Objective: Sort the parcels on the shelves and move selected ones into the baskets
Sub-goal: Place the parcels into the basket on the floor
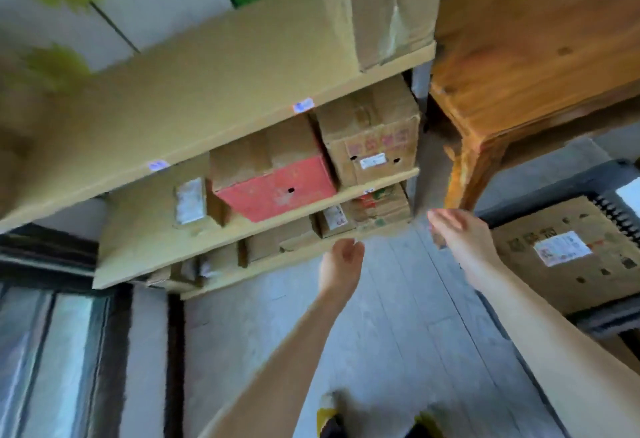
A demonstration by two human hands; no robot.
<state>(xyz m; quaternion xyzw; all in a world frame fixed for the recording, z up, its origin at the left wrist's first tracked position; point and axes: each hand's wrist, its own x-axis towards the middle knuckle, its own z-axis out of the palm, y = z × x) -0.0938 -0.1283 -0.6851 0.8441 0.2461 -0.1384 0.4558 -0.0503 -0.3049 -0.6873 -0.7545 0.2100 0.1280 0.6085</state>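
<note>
Left hand loosely curled, right hand flat; both empty.

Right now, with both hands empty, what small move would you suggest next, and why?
Probably reach both hands onto the printed parcel at the lower shelf's right end: the left hand and right hand are open, empty and nearest it.

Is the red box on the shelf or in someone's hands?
On the shelf. The red box sits beside a brown box; the left hand and right hand are empty, below it.
</note>
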